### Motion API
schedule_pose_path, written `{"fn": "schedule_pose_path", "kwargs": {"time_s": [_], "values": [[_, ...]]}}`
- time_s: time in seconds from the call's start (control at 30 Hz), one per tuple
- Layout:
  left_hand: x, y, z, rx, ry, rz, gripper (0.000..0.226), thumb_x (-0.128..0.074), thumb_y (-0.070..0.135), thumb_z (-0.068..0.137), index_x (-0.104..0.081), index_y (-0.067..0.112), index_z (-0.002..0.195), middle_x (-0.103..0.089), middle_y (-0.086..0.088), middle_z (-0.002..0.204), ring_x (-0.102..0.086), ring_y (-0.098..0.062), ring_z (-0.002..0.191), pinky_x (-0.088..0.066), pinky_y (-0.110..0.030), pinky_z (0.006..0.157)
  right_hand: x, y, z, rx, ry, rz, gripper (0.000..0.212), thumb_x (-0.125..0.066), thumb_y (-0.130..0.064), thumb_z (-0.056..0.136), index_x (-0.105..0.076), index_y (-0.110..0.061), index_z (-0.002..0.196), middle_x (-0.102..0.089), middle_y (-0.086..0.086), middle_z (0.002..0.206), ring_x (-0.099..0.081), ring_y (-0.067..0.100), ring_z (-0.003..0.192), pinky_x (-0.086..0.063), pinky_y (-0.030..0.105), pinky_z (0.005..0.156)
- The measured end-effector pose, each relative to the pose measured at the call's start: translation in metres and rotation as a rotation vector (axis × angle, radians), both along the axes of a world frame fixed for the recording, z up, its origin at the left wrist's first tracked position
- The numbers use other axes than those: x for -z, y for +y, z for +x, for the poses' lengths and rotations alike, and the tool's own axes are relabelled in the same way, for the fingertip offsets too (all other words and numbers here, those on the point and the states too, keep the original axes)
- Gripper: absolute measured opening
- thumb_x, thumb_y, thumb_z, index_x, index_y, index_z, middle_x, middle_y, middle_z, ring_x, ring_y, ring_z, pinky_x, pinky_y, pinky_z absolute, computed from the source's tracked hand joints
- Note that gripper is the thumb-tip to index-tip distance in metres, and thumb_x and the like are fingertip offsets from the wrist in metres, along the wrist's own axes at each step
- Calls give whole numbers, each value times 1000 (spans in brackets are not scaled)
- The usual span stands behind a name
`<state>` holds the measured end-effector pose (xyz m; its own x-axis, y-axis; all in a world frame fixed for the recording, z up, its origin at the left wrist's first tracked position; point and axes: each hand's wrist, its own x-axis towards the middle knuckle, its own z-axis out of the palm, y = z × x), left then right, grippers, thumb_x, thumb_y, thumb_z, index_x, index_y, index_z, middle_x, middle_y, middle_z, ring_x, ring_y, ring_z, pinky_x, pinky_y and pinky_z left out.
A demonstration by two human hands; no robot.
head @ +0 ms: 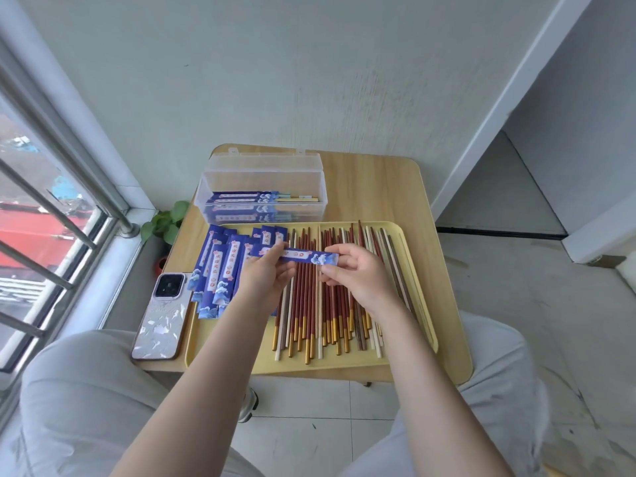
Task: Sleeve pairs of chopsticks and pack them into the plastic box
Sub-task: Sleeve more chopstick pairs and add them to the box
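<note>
While both forearms reach forward over a small wooden table (pixel 389 187), the two hands hold one blue paper sleeve (pixel 298 255) sideways above a yellow tray (pixel 344 363). The left hand (pixel 267 275) pinches the sleeve's left end, thumb on top and fingers curled beneath. The right hand (pixel 356 275) grips the right end, where a white wave pattern is printed, with its fingers curled around the edge. The sleeve lies roughly level, and whether any chopsticks are inside it cannot be told.

Under the hands, a row of loose chopsticks (pixel 320 304) fills the right part of the tray, lying side by side and pointing away from the person. Most are dark red with gold tips; some are pale or brown. On the left part of the tray sits an overlapping pile of empty blue sleeves (pixel 220 270) with white lettering.

Behind the tray stands a clear plastic box (pixel 261 187), lid open and leaning back. Several sleeved pairs (pixel 247 201) lie flat inside it, their bare ends pointing right.

A phone (pixel 164 315) in a pale patterned case rests face down on the table, just left of the tray. A small green plant (pixel 165 222) shows past the table's left edge, near a barred window (pixel 51 208). The person's knees in light grey trousers (pixel 86 390) frame the bottom of the view.
</note>
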<state>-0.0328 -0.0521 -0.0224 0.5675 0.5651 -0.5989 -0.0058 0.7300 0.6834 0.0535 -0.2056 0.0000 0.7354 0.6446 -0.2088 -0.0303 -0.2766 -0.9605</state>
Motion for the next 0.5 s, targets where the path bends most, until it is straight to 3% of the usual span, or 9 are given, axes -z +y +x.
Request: {"fn": "schedule_pose_path", "kwargs": {"time_s": [0.1,0.17,0.27,0.33,0.37,0.43,0.5], "values": [[-1,-2,0,-13,36,25,46,-71,20,93,-56,-3,130,-63,-5,71,-59,-10,53,-51,-19,50,-3,-3,1,35,-3,25,28,-70,-10,93,-63,-16,119,-76,1,99,-75,13,85,-61,26,77],[-5,-4,-1,2,189,199,53,-73,25,91,-48,9,134,-61,-4,79,-56,-10,57,-51,-25,56,-4,-5,4,52,-32,-5,29,-70,-9,93,-64,-15,120,-76,0,98,-75,12,84,-60,25,75],[-10,-8,-5,88,578,955,53,-70,31,89,-46,20,135,-57,-5,121,-59,-17,96,-50,-34,81,-5,-10,11,57,-70,-54,25,-70,-10,93,-66,-15,117,-77,0,94,-75,12,80,-59,24,73],[-17,-9,-5,188,590,1428,43,-65,29,91,-55,20,132,-52,-3,131,-50,-21,117,-36,-33,93,-6,-13,13,52,-60,-50,22,-70,-8,92,-69,-15,113,-77,1,92,-75,15,80,-60,26,75],[-21,-9,-3,311,536,1549,38,-64,32,93,-60,21,130,-54,-1,132,-49,-21,122,-34,-36,98,-6,-13,14,45,-55,-46,21,-70,-7,92,-69,-14,112,-77,1,92,-75,16,80,-60,26,75],[-27,-11,2,632,417,1583,37,-61,38,96,-63,23,130,-61,3,130,-53,-17,122,-38,-40,105,-6,-13,13,29,-41,-37,21,-70,-7,92,-70,-13,113,-77,1,93,-75,17,80,-61,27,77],[-29,-15,6,844,337,1512,35,-61,39,97,-66,21,127,-69,7,110,-62,-9,99,-51,-31,89,-7,-13,13,17,-31,-34,20,-69,-8,93,-70,-13,112,-77,2,93,-75,17,80,-61,27,76]]}}
